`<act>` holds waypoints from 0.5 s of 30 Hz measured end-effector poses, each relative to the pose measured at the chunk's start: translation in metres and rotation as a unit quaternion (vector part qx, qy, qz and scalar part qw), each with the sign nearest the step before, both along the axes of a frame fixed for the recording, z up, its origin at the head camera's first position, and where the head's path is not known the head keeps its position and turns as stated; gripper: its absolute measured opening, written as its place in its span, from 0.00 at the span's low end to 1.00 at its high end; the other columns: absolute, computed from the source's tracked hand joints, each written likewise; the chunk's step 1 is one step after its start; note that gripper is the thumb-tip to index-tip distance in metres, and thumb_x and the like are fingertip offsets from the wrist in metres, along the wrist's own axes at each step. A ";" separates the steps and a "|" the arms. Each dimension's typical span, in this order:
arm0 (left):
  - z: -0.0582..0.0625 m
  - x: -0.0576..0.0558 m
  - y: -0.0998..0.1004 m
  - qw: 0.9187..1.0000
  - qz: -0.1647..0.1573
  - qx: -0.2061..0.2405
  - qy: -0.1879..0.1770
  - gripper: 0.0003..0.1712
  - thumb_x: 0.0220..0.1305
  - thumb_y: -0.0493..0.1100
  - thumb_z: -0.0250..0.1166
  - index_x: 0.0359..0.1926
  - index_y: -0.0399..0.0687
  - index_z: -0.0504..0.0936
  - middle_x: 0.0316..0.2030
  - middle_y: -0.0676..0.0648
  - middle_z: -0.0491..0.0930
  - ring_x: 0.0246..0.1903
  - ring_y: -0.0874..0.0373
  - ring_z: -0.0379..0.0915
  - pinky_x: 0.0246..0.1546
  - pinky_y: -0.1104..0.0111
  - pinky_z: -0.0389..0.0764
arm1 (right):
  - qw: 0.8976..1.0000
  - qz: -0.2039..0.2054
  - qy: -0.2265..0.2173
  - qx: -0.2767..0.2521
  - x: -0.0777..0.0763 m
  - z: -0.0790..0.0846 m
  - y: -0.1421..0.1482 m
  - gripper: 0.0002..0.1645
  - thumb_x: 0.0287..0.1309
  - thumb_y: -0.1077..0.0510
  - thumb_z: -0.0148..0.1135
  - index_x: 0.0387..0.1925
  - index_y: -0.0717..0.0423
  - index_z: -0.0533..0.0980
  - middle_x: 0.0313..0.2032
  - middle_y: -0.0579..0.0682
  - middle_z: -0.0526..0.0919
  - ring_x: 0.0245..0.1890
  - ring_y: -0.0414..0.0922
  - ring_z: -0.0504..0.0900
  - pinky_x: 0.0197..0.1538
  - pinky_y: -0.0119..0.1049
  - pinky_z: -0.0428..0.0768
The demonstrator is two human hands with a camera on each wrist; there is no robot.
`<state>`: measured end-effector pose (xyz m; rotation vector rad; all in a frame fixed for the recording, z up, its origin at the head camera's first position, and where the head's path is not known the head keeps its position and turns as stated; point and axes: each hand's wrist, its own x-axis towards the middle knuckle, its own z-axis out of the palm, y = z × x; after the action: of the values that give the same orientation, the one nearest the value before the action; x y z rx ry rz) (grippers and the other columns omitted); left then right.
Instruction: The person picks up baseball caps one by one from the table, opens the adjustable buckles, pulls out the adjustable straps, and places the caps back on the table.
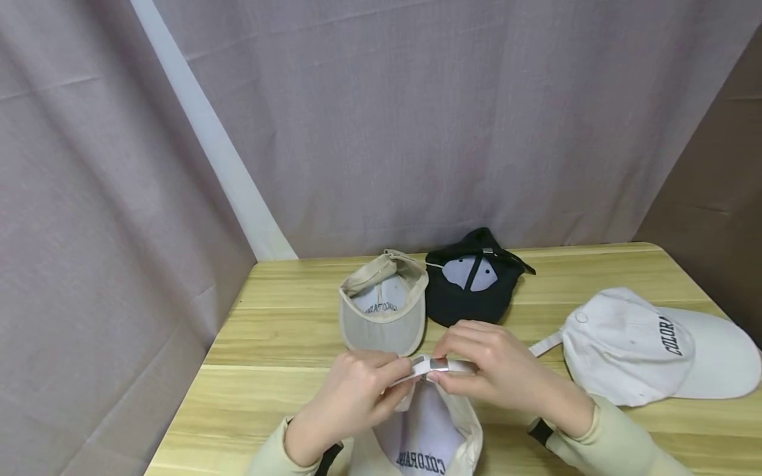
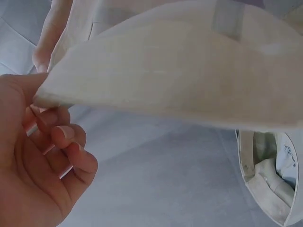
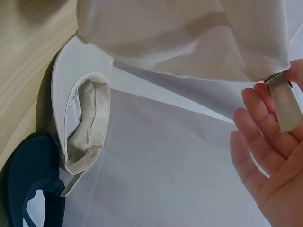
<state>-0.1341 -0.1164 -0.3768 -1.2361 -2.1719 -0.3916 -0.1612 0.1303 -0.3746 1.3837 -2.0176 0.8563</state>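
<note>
Left hand (image 1: 360, 390) and right hand (image 1: 494, 363) pinch the buckled back strap (image 1: 422, 366) of a cream cap (image 1: 419, 423) at the near side of the wooden table (image 1: 262, 396), before the beige cap (image 1: 383, 330) and black cap (image 1: 464, 307)

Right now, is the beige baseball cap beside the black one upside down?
Upside down: the beige baseball cap lies opening up, its inner lining and lettering showing to the head camera.
</note>
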 end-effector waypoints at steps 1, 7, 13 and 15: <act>0.000 0.000 -0.001 1.000 0.004 0.002 -0.001 0.08 0.62 0.42 0.67 0.29 0.56 0.76 0.20 0.62 0.67 0.18 0.71 0.60 0.19 0.81 0.58 | 1.000 -0.002 0.000 0.000 0.000 0.000 0.000 0.09 0.65 0.46 0.65 0.37 0.46 0.80 0.37 0.36 0.81 0.35 0.35 0.79 0.40 0.27 0.75; 0.002 -0.002 -0.005 0.999 0.012 0.028 -0.010 0.08 0.57 0.38 0.67 0.28 0.55 0.76 0.20 0.63 0.67 0.19 0.71 0.60 0.19 0.80 0.60 | 1.000 -0.010 0.005 0.005 0.000 0.002 0.001 0.09 0.65 0.46 0.65 0.38 0.45 0.80 0.37 0.35 0.81 0.33 0.33 0.76 0.39 0.27 0.75; 0.002 -0.004 -0.008 0.999 0.015 0.040 -0.012 0.11 0.58 0.39 0.66 0.27 0.56 0.72 0.20 0.63 0.65 0.18 0.70 0.58 0.19 0.80 0.60 | 1.000 -0.015 0.002 0.006 0.000 0.001 0.002 0.10 0.65 0.45 0.65 0.38 0.46 0.80 0.37 0.34 0.81 0.33 0.32 0.76 0.39 0.26 0.75; 0.002 -0.004 -0.007 0.999 0.017 0.043 -0.012 0.12 0.58 0.39 0.66 0.26 0.57 0.71 0.19 0.63 0.64 0.18 0.70 0.58 0.19 0.80 0.59 | 1.000 -0.015 0.001 0.003 0.000 0.002 0.003 0.10 0.65 0.45 0.65 0.37 0.46 0.80 0.37 0.34 0.81 0.33 0.32 0.76 0.39 0.26 0.75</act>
<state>-0.1382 -0.1239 -0.3743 -1.1508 -2.1695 -0.4826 -0.1613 0.1330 -0.3728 1.3531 -2.0361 0.8369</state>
